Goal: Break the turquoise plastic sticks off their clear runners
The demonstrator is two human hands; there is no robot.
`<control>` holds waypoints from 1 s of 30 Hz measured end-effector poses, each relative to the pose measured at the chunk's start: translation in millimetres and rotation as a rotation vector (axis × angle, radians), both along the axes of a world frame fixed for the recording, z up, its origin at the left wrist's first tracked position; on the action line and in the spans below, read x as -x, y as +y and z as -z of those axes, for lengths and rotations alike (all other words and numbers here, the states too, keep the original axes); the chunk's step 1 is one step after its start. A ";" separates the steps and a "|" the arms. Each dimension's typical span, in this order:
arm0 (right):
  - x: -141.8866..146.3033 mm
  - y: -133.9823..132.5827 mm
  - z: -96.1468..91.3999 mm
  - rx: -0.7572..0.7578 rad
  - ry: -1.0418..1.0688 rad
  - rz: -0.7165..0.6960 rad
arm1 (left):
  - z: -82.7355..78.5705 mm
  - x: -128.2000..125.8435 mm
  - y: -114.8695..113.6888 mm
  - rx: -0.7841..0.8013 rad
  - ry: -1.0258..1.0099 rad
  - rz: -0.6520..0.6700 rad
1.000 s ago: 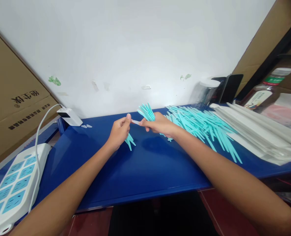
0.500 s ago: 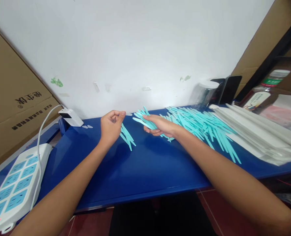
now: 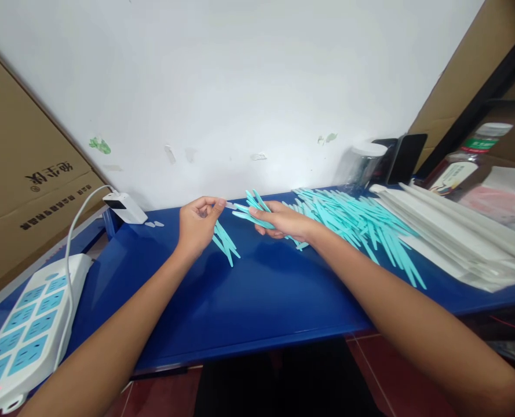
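My right hand [image 3: 283,222] is closed round a fanned bunch of turquoise plastic sticks [image 3: 252,208] held just above the blue table [image 3: 257,301]. My left hand [image 3: 197,223] pinches the pale tip of one of those sticks between thumb and forefinger. Under the left hand a small bundle of the same sticks [image 3: 225,242] lies on the table. A large loose heap of turquoise sticks [image 3: 357,223] spreads out to the right of my right hand.
A stack of white sleeves [image 3: 452,237] lies at the right, with a clear jar [image 3: 361,165], a dark phone [image 3: 407,157] and a bottle [image 3: 466,159] behind. A white power strip [image 3: 26,327] and charger [image 3: 124,207] sit left, beside a cardboard box [image 3: 18,191].
My hands parted and the left one dropped a stick onto the small bundle. Now the left hand has come back and pinches a stick tip in the right hand's bunch.
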State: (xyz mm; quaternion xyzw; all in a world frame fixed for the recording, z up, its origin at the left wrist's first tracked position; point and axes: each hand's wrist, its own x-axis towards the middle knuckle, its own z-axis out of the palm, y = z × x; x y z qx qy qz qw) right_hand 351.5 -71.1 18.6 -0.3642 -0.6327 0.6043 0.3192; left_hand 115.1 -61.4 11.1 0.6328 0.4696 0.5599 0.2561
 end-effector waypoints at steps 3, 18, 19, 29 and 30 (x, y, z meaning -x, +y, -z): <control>-0.3 0.8 -0.6 0.010 0.011 -0.021 | -3.1 -0.1 -2.2 -0.039 -0.001 -0.015; -2.0 3.6 -1.5 -0.011 0.035 0.077 | -7.4 -1.5 -2.5 -0.036 -0.059 0.062; -2.4 4.3 -1.1 -0.020 0.039 0.079 | -7.4 -1.2 -2.4 -0.043 -0.050 0.063; -6.5 8.2 -1.3 -0.066 0.063 0.128 | -3.3 4.0 0.3 -0.002 -0.005 0.061; -6.9 8.2 -1.5 -0.069 0.062 0.125 | -3.5 4.2 0.4 -0.003 -0.005 0.058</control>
